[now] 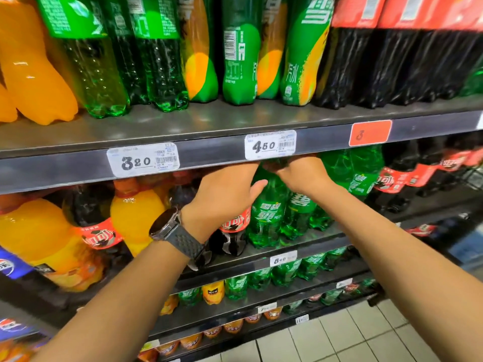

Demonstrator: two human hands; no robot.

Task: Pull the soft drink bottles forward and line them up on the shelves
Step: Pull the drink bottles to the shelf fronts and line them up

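While both arms reach up under the upper shelf edge, that metal lip — carrying the price tags "3.20" and "4.50" and a red tag — hides the bottle tops and the fingertips behind it. Above it stand orange bottles, clear green bottles, green-and-yellow labelled bottles and dark cola bottles. On the middle shelf, a cola bottle with a red label sits just left of the green bottles, partly behind the left wrist and its watch; an orange bottle and another cola bottle stand further left. More cola bottles crowd the right side.

The green soft drink bottle stands at the front of the middle shelf, between the two hands. The left hand lies against its upper left side, thumb curled toward the shoulder; whether the fingers close round it cannot be told. The right hand is curled over the neck area at the top — its fingers appear closed there, though the shelf lip and blur hide what exactly they clasp. A second green bottle stands just right of the first, below the right wrist.
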